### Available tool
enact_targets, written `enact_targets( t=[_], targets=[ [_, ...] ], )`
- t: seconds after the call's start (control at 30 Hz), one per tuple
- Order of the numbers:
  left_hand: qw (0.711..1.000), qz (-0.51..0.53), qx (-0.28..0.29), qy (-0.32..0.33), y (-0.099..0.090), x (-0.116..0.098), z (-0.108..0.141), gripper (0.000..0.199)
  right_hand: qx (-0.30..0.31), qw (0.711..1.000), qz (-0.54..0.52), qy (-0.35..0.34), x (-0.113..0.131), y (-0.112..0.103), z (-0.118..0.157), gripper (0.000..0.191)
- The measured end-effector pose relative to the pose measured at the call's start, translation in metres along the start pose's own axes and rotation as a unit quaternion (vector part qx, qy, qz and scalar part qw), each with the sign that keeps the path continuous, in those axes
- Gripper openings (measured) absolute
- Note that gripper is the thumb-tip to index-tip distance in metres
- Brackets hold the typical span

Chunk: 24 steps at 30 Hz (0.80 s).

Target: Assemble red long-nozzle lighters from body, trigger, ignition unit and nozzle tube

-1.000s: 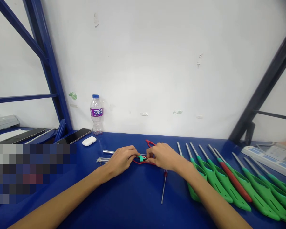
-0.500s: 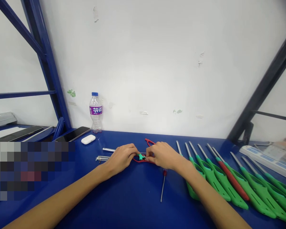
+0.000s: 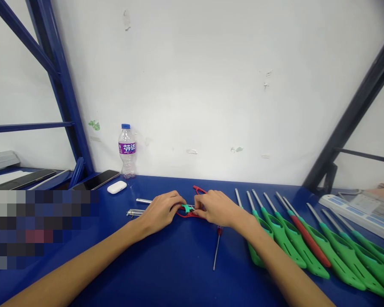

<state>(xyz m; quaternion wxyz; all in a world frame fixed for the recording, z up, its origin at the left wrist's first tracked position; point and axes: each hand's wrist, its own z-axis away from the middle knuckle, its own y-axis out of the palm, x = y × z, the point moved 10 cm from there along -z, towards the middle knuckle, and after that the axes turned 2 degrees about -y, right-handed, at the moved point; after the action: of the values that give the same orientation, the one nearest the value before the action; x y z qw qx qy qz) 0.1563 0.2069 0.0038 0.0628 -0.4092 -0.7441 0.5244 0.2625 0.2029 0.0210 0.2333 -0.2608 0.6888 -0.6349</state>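
My left hand (image 3: pixel 162 212) pinches a small green piece, which looks like a lighter trigger (image 3: pixel 187 208), between thumb and fingertips. Close beside it, the closed fingers of my right hand (image 3: pixel 215 208) meet at a small dark and whitish part too tiny to name. Under both hands lies an open red lighter shell (image 3: pixel 184 215), largely covered by my fingers. Metal lighter tubes (image 3: pixel 135 212) stick out beyond my left hand. A screwdriver (image 3: pixel 216 249) with a red handle rests on the blue table below my right hand.
Several green long-nosed lighters (image 3: pixel 288 243) and a red one (image 3: pixel 310 241) lie in a row at the right. Behind them is a white power strip (image 3: pixel 358 217). A bottle (image 3: pixel 127 151), a white earbud case (image 3: pixel 117 187) and a phone (image 3: pixel 97 180) are at back left.
The green trigger has turned slightly between my fingers, and both hands have shifted a little. The whole view has moved slightly. The other things lie as before.
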Motion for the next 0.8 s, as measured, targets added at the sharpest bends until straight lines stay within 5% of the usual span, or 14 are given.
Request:
enact_targets(
  t=[0.8],
  targets=[
    [1.0, -0.002, 0.025, 0.007, 0.0018, -0.0026, 0.0014, 0.024, 0.008, 1.0, 0.014, -0.002, 0.0003, 0.0011, -0.0008, 0.018]
  ],
)
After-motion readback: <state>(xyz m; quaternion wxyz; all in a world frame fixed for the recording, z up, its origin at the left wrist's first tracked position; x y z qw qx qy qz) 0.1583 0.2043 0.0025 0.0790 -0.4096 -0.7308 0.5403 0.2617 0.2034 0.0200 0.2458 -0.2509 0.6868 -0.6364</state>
